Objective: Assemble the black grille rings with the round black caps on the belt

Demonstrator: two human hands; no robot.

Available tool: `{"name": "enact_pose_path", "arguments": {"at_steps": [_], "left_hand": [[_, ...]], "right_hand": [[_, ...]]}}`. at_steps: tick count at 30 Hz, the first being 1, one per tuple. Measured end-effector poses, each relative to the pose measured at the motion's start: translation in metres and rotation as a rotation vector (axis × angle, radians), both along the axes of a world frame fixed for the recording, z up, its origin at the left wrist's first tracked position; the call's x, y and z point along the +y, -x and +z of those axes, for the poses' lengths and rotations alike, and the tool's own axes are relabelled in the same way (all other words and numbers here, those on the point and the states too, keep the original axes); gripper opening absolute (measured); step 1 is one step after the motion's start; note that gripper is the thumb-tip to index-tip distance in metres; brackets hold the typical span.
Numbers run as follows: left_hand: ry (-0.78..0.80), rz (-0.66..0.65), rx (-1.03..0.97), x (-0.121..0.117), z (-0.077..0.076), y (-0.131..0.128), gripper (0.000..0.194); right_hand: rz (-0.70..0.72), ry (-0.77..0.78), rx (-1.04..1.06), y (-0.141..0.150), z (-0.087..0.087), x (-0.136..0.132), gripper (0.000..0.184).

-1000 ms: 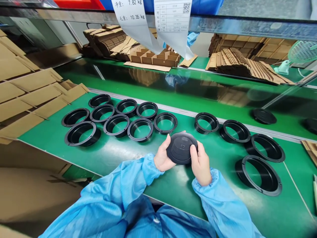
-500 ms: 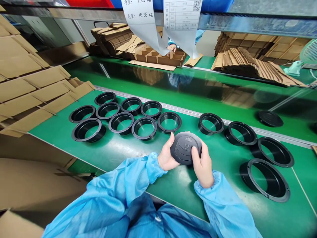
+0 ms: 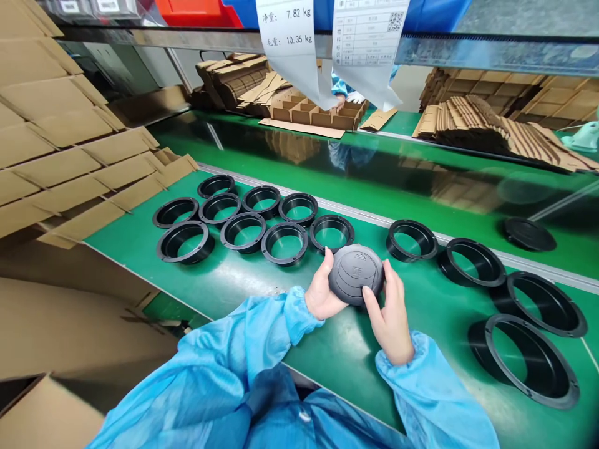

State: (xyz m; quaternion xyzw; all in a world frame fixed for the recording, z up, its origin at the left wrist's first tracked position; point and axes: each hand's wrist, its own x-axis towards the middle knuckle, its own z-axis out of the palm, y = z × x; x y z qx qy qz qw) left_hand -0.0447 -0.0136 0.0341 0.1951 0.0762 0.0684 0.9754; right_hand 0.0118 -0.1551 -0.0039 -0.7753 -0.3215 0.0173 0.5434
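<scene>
A round black plastic cap (image 3: 355, 273) with an embossed mark on its face is held over the green table (image 3: 346, 355), gripped from both sides. My left hand (image 3: 322, 292) clasps its left edge, thumb up along the rim. My right hand (image 3: 392, 318) clasps its right and lower edge. Both arms wear light blue sleeves. Just behind the cap lies a black flanged ring (image 3: 332, 232), one of several set out in rows (image 3: 243, 231) to the left. More black rings (image 3: 412, 238) run off to the right, ending in a large one (image 3: 531, 358).
Flattened cardboard sheets (image 3: 70, 156) are stacked at the left. A shiny green conveyor belt (image 3: 374, 181) runs behind the table with a black cap (image 3: 528, 234) on it. Cardboard dividers (image 3: 318, 112) and stacks (image 3: 491, 125) lie beyond; paper labels (image 3: 299, 50) hang overhead. Another person's hand (image 3: 340, 100) shows behind them.
The view has shifted, so everything sits further right in the picture. The cap stays in both hands and appears turned a little, its embossed mark now facing me more squarely.
</scene>
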Motion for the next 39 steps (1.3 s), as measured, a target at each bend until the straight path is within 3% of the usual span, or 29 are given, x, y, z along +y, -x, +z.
{"name": "enact_pose_path", "arguments": {"at_steps": [4, 8, 13, 17, 24, 27, 29, 39], "left_hand": [[-0.001, -0.091, -0.011, -0.006, -0.004, 0.002, 0.085], [-0.025, -0.175, 0.029, -0.006, -0.008, 0.005, 0.096], [0.012, -0.257, 0.035, 0.001, -0.006, 0.004, 0.093], [0.04, -0.214, 0.042, 0.002, -0.001, 0.003, 0.085], [0.073, -0.188, 0.078, -0.002, 0.003, 0.007, 0.085], [0.085, -0.193, 0.067, -0.006, 0.003, 0.008, 0.078], [0.084, -0.192, 0.066, -0.007, 0.003, 0.008, 0.076], [0.108, -0.184, 0.1, -0.005, -0.001, 0.006, 0.072]], "right_hand": [[-0.011, 0.164, -0.47, 0.004, 0.011, 0.001, 0.069], [0.092, 0.319, -0.616, 0.007, 0.017, 0.003, 0.066], [0.293, 0.295, -0.739, 0.007, 0.015, -0.002, 0.061], [0.284, 0.244, -0.722, 0.008, 0.015, -0.004, 0.057], [0.072, 0.277, -0.681, 0.003, 0.02, -0.003, 0.044], [-0.139, 0.112, -0.578, -0.009, 0.023, -0.013, 0.044], [-0.195, 0.022, -0.519, -0.016, 0.024, -0.02, 0.041], [0.004, 0.132, -0.478, -0.023, 0.02, -0.015, 0.039]]}}
